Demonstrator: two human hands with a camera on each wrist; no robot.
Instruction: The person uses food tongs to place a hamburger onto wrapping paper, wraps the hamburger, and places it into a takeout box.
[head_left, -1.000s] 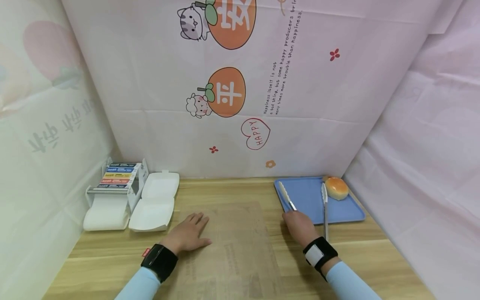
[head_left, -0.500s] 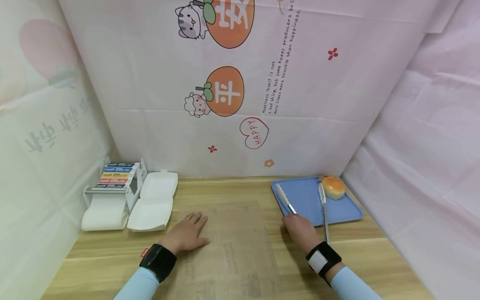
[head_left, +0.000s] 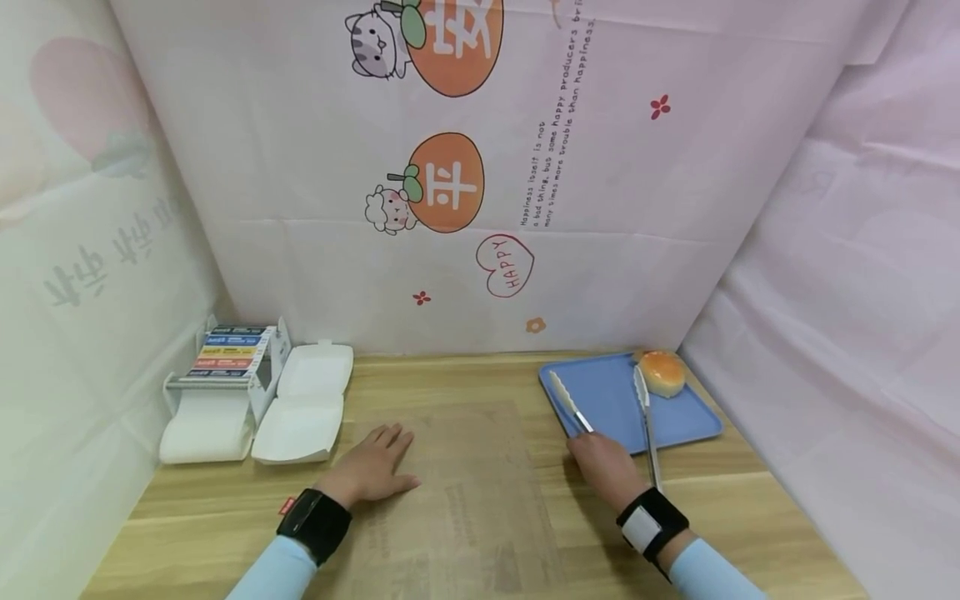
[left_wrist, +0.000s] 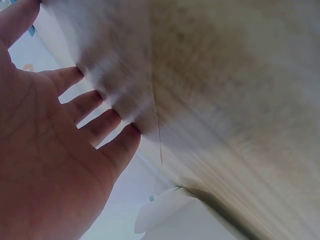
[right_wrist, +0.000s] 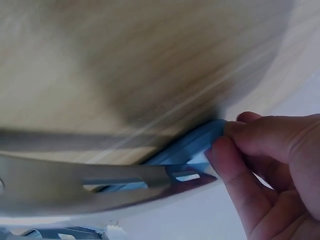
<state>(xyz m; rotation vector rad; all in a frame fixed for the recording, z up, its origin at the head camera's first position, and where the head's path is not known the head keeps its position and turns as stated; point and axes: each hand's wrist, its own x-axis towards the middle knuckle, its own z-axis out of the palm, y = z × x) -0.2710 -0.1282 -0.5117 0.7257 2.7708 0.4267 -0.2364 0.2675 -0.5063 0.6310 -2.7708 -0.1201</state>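
While the right hand (head_left: 604, 465) pinches the near-left corner of the blue tray (head_left: 609, 393) in the head view, its wrist has swung slightly outward over the last second; tray and bun (head_left: 663, 373) have hardly shifted on the desk (head_left: 750, 517), so the hold looks settled and the load steady. By the desk's back-right corner, the tray is matte and shallow, with rounded corners. Splayed tongs (head_left: 651, 446) reach over its front edge; the glossy golden bun sits at its back-right corner. The left hand (head_left: 371, 468) lies along the left edge of a brown mat (head_left: 465, 500).

From the left wrist, its fingers are spread and grasp nothing.

From the right wrist, thumb and finger squeeze the tray's rim; one tongs arm runs up to them, and whether it is held too I cannot tell.
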